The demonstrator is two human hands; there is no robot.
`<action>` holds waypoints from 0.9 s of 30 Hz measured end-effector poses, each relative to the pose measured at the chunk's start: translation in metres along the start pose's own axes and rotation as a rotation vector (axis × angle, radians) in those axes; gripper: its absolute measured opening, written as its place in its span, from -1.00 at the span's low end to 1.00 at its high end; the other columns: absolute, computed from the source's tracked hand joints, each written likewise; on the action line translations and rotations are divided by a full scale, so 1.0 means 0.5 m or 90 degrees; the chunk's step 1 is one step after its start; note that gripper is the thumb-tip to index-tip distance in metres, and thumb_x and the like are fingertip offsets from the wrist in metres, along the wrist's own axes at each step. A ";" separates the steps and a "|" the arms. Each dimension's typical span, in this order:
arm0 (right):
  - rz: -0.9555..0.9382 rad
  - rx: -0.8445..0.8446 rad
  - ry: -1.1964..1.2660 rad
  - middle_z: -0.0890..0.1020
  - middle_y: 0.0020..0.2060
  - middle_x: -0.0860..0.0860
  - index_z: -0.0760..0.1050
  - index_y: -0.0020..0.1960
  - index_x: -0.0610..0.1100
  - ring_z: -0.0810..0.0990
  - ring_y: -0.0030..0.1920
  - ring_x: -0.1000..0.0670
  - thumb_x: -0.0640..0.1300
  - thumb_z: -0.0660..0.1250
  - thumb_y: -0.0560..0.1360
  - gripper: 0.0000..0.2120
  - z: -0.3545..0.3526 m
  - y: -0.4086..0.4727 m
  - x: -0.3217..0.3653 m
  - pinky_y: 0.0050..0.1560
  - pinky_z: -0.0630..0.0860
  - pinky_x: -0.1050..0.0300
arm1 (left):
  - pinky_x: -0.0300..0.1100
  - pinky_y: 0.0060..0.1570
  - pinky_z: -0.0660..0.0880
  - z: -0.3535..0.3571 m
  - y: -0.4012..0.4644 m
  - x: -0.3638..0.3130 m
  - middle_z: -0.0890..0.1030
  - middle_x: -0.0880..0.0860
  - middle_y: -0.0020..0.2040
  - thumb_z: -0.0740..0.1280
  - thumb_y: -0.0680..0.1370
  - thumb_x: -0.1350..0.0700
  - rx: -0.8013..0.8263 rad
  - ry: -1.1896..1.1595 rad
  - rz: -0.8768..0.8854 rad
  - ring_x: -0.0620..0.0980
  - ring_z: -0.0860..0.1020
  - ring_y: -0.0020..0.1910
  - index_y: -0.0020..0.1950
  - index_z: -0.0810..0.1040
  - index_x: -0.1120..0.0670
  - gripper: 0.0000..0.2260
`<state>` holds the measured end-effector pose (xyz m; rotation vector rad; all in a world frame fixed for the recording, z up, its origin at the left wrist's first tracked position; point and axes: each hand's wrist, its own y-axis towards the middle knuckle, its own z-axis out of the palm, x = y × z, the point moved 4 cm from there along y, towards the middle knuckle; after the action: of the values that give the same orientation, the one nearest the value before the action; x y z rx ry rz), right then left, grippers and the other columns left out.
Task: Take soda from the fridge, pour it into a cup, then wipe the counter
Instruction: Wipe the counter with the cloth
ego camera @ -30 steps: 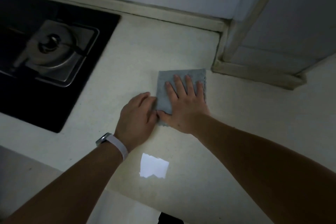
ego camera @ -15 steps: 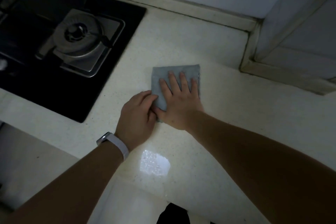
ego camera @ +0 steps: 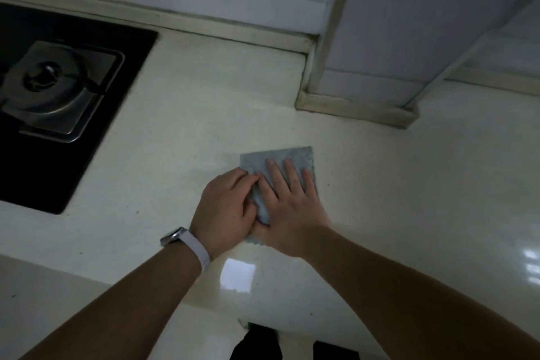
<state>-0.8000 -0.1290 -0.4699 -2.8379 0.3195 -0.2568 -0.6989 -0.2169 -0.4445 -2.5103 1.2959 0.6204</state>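
**Now wiping: final stage**

Head view: cloth (ego camera: 280, 164) flat on counter (ego camera: 380, 184), right of hob (ego camera: 58, 96). Right hand (ego camera: 287, 207) pressing, fingers straight. Left hand (ego camera: 223, 210) curled, pinching cloth edge. Soda, cup unseen; wiping judged unfinished.

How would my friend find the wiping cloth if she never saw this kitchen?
Start at the black stove on the left of the pale counter and move right. Both hands meet there on a small grey-blue cloth: the right hand lies flat on it, the left hand holds its edge. It is the only fabric thing on the counter.
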 end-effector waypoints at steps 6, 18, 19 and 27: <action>0.065 -0.012 0.026 -0.21 0.57 -0.06 -0.21 0.57 0.00 -0.28 0.54 -0.16 0.47 -0.18 0.47 -0.16 0.004 -0.099 -0.128 0.47 -0.29 -0.26 | -0.07 0.08 0.51 0.070 0.036 -0.131 0.58 0.03 0.11 0.29 0.47 0.13 0.035 0.003 0.059 -0.01 0.53 0.02 0.24 0.56 0.12 -0.65; 0.169 -0.018 0.057 -0.15 0.58 -0.05 -0.14 0.58 0.02 -0.24 0.55 -0.16 0.44 -0.30 0.49 -0.22 0.013 -0.279 -0.343 0.48 -0.30 -0.22 | -0.13 0.18 0.45 0.197 0.078 -0.363 0.54 -0.01 0.15 0.23 0.47 0.02 0.100 0.025 0.158 -0.05 0.50 0.10 0.28 0.52 0.08 -0.60; 0.174 -0.016 0.059 -0.14 0.58 -0.04 -0.13 0.58 0.03 -0.24 0.55 -0.15 0.44 -0.29 0.50 -0.22 0.014 -0.288 -0.356 0.48 -0.29 -0.22 | -0.13 0.20 0.44 0.202 0.078 -0.375 0.54 -0.01 0.17 0.21 0.48 0.01 0.101 0.030 0.160 -0.06 0.49 0.13 0.30 0.51 0.08 -0.59; 0.154 -0.015 0.070 -0.05 0.58 -0.04 -0.06 0.58 0.03 -0.12 0.56 -0.16 0.42 -0.18 0.51 -0.24 0.005 -0.313 -0.397 0.50 -0.19 -0.20 | -0.10 0.21 0.42 0.212 0.101 -0.415 0.53 0.00 0.25 0.21 0.52 -0.03 0.110 0.056 0.135 0.00 0.48 0.22 0.32 0.51 0.05 -0.60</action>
<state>-0.9599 0.0662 -0.4558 -2.7775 0.6878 -0.3605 -0.8744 -0.0553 -0.4397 -2.3026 1.5890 0.4240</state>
